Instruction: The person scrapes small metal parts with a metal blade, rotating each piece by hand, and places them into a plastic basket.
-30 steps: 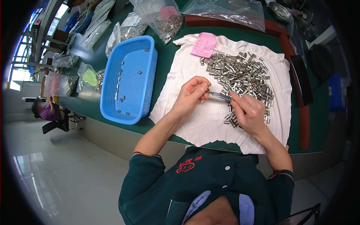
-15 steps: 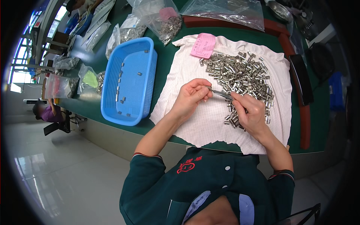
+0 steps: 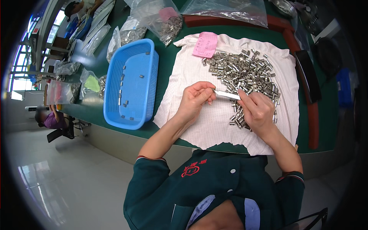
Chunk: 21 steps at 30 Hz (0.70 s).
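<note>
Over the cloth, my left hand (image 3: 196,99) is closed in a pinch, and whatever its fingertips hold is mostly hidden. My right hand (image 3: 259,111) grips a slim, flat metal tool (image 3: 227,94) shaped like a blade, whose tip reaches the left fingertips. Behind and beside my right hand lies a loose pile of small silvery metal sleeves (image 3: 245,71), short hollow cylinders. They rest on a pale dotted cloth (image 3: 182,73). To the left stands a blue plastic basket (image 3: 153,82) with several similar metal pieces scattered on its bottom.
A pink paper slip (image 3: 206,44) lies on the cloth's far edge. Clear bags of metal parts (image 3: 170,28) sit behind the basket. Reddish-brown strips (image 3: 312,126) border the green table, with a black phone-like object (image 3: 308,74) at right. A seated person (image 3: 53,118) is far left.
The tool has turned in my right hand, so its flat side now shows bright instead of dark. Both hands stay in nearly the same place; the view has shifted slightly.
</note>
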Motion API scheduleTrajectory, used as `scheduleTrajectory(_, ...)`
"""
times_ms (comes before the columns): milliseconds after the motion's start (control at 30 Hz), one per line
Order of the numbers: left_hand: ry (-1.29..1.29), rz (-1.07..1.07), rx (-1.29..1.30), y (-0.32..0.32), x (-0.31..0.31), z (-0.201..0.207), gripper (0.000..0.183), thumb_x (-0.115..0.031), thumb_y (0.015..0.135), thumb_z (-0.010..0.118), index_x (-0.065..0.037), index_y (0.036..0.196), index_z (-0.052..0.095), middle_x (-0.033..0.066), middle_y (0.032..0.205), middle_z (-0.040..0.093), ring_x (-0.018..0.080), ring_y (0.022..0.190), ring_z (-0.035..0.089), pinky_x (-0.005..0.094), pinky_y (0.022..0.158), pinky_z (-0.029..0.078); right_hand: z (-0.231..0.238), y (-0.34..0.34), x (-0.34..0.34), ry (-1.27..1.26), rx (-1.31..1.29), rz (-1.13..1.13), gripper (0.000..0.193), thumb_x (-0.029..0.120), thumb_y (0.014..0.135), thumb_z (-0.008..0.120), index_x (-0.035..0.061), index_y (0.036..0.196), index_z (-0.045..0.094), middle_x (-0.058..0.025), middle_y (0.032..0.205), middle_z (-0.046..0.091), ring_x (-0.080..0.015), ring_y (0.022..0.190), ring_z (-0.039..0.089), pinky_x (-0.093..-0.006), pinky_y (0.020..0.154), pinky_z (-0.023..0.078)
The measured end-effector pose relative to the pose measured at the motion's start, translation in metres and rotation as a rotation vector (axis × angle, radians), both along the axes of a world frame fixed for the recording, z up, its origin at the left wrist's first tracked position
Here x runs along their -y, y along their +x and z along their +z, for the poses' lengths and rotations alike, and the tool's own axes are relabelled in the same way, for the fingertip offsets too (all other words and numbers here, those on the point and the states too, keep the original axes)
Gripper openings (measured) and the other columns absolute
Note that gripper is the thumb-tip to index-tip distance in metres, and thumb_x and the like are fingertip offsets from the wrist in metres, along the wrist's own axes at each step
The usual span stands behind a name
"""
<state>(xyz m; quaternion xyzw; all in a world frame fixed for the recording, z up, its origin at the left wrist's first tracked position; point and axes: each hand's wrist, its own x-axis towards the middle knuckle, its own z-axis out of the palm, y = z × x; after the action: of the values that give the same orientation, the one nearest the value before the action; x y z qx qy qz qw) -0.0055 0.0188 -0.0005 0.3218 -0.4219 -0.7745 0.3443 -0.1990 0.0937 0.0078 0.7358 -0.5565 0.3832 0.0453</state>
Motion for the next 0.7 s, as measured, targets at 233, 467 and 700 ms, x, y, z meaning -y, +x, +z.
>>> scheduleTrajectory(233,0.109,0.011,-0.047,0.0011,0.0013,0.0001,0.015,-0.010,0.085,0.053,0.001,0.094,0.056,0.0049,0.071,0.057,0.0088,0.062,0.050,0.0211,0.059,0.041,0.0025,0.0010,0.0006,-0.049,-0.137,-0.046,0.030,0.016,0.065,0.068,0.0092,0.094,0.065,0.0004,0.060,0.043,-0.0134,0.054,0.046,-0.0271,0.046,0.035)
scheduleTrajectory(467,0.127,-0.031,-0.063,0.0042,0.0027,0.0012,0.016,-0.014,0.087,0.052,0.000,0.092,0.056,0.0039,0.068,0.054,0.0088,0.060,0.048,0.0213,0.057,0.039,0.0029,0.0028,0.0014,-0.061,-0.132,-0.040,0.030,0.016,0.066,0.068,0.0095,0.094,0.065,0.0005,0.059,0.044,-0.0129,0.053,0.047,-0.0267,0.045,0.035)
scheduleTrajectory(700,0.088,0.001,-0.075,0.0016,0.0022,0.0001,0.014,-0.014,0.087,0.052,-0.001,0.091,0.055,0.0035,0.070,0.055,0.0083,0.062,0.048,0.0205,0.058,0.039,0.0035,0.0039,-0.0003,0.194,0.200,0.038,0.022,0.007,0.071,0.065,0.0052,0.092,0.065,-0.0058,0.056,0.049,-0.0186,0.043,0.048,-0.0300,0.040,0.038)
